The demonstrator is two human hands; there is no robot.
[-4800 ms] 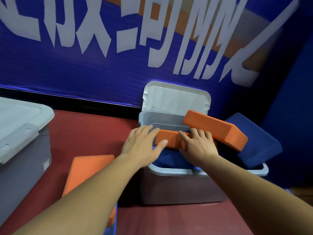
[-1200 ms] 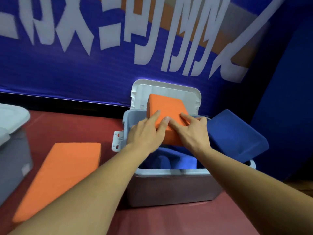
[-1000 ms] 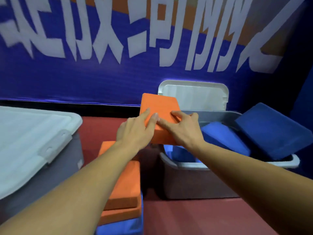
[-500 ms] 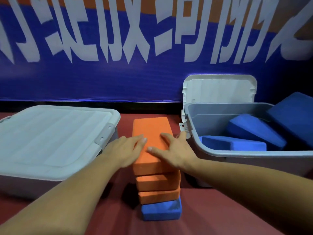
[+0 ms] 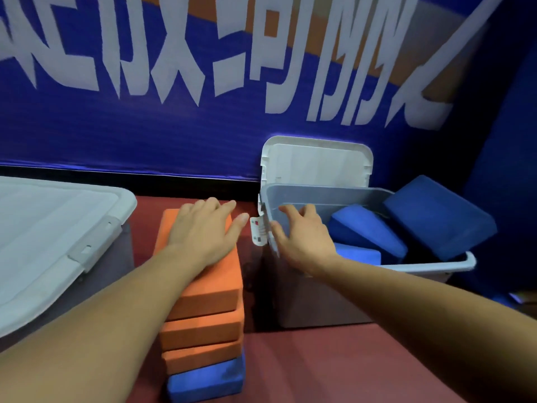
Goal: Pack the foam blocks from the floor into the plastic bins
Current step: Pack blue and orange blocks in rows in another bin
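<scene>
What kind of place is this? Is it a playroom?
Likely a gym or activity room, though I can't be sure: stacked foam blocks, plastic storage bins, a red floor and a big blue banner on the wall.

Three orange foam blocks [image 5: 200, 289] stacked on one blue foam block [image 5: 206, 379] before you, open grey plastic bin [image 5: 421, 267] at your right holding three blue foam blocks [image 5: 366, 231], lidded grey plastic bin [image 5: 52, 228] at your left.

White characters on the banner [image 5: 145, 132] and the latch label [image 5: 258, 229] are illegible.
</scene>
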